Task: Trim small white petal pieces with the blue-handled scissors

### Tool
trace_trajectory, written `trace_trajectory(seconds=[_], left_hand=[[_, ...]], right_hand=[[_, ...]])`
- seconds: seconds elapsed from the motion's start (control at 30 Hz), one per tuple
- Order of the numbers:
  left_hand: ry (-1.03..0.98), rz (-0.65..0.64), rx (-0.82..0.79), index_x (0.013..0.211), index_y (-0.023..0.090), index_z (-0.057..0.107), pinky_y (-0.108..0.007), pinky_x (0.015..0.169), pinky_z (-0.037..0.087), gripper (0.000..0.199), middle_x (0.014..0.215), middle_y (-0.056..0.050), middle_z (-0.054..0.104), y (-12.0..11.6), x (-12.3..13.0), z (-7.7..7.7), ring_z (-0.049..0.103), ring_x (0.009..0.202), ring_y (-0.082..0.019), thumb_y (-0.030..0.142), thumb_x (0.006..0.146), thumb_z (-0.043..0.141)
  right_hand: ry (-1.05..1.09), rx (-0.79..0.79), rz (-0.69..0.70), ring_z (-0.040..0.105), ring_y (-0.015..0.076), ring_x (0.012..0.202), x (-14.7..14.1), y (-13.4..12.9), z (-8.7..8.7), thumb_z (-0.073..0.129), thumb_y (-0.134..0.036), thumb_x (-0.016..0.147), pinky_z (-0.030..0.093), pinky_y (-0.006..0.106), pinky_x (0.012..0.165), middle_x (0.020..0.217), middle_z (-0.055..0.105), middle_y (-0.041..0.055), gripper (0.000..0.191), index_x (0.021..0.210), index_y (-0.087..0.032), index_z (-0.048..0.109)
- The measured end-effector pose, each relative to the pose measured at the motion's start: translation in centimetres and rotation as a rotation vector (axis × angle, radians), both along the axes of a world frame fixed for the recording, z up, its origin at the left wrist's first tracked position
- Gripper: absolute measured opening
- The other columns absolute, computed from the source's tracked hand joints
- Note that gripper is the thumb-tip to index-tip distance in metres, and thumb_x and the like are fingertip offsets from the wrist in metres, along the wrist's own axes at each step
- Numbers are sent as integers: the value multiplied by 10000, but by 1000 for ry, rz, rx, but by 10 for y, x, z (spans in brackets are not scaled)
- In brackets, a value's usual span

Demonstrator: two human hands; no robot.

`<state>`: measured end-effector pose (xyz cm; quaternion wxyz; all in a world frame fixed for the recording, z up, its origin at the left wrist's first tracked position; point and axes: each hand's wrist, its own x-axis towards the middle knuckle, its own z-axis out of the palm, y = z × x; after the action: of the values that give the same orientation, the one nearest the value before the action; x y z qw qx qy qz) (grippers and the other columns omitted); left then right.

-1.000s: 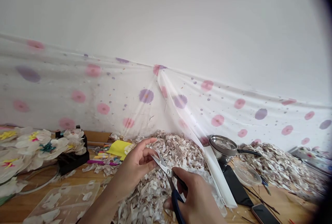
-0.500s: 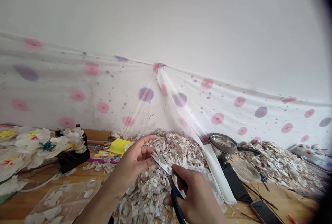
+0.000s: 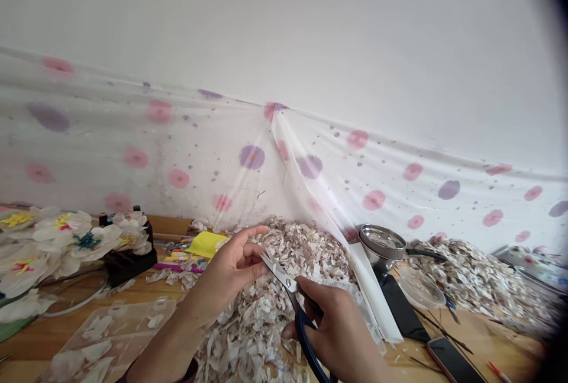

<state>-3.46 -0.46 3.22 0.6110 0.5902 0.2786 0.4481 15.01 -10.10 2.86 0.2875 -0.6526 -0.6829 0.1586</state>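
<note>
Dark-handled scissors (image 3: 290, 291) are gripped in my right hand (image 3: 339, 330), their metal blades pointing up and left. The blades look nearly closed, and their tips touch or nearly touch the fingertips of my left hand (image 3: 235, 261). The fingers of my left hand are pinched together over a small pale piece that blends with the background, too small to make out. Beneath and behind both hands lies a large heap of whitish-brown flakes (image 3: 310, 253).
White petal flowers (image 3: 62, 235) stand at the left, above a clear plastic box (image 3: 97, 335). A yellow paper (image 3: 205, 244) lies beside pens. To the right are a metal strainer (image 3: 382, 241), a clear lid (image 3: 421, 288), a phone (image 3: 455, 362) and another flake pile (image 3: 474, 276).
The scissor blades have swung closer together at my left fingertips. The view has shifted slightly. Both hands keep nearly the same places.
</note>
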Motion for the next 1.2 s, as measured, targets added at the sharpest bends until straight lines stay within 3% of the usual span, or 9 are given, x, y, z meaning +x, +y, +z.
trace_trajectory(seconds=[0.3, 0.43, 0.6, 0.7, 1.03, 1.2], left_hand=[[1, -4, 24, 1266, 206, 500, -257, 691, 436, 620, 817, 4, 674, 5, 1, -6, 588, 751, -152, 274, 710, 767], [47, -12, 30, 1272, 202, 499, -260, 699, 420, 610, 810, 5, 667, 2, 4, -4, 568, 743, -149, 303, 728, 756], [68, -16, 41, 1255, 200, 529, -301, 768, 417, 522, 811, -15, 691, -3, 14, -10, 596, 795, -184, 354, 784, 692], [78, -12, 23, 1228, 199, 554, -320, 784, 412, 490, 813, -25, 702, -6, 21, -15, 607, 815, -207, 377, 788, 678], [86, -19, -38, 1206, 219, 609, -332, 846, 423, 462, 863, -46, 723, -7, 29, -22, 622, 912, -238, 464, 817, 648], [18, -63, -48, 1100, 228, 696, -336, 909, 439, 392, 1024, -69, 733, -8, 32, -25, 609, 1044, -260, 434, 767, 721]], right_hand=[[76, 18, 6, 358, 95, 544, 4, 4, -5, 715, -207, 696, 249, 198, 512, 551, 444, -94, 226, 669, -213, 491], [296, 84, -39, 358, 109, 569, 5, 9, -12, 704, -234, 702, 258, 217, 521, 564, 419, -80, 261, 646, -208, 450], [776, 142, -28, 475, 135, 587, -7, 18, -19, 725, -318, 655, 362, 236, 540, 649, 566, -25, 249, 733, -200, 520], [965, 139, -46, 463, 117, 539, -15, 20, -21, 759, -339, 608, 358, 228, 495, 651, 592, -16, 319, 784, -189, 538], [1153, 283, -156, 413, 58, 461, -18, 20, -17, 761, -267, 598, 309, 184, 445, 612, 581, -54, 296, 802, -178, 565], [1263, 192, -54, 405, 60, 448, -17, 19, -22, 803, -302, 633, 309, 183, 456, 509, 544, -72, 334, 794, -173, 540]])
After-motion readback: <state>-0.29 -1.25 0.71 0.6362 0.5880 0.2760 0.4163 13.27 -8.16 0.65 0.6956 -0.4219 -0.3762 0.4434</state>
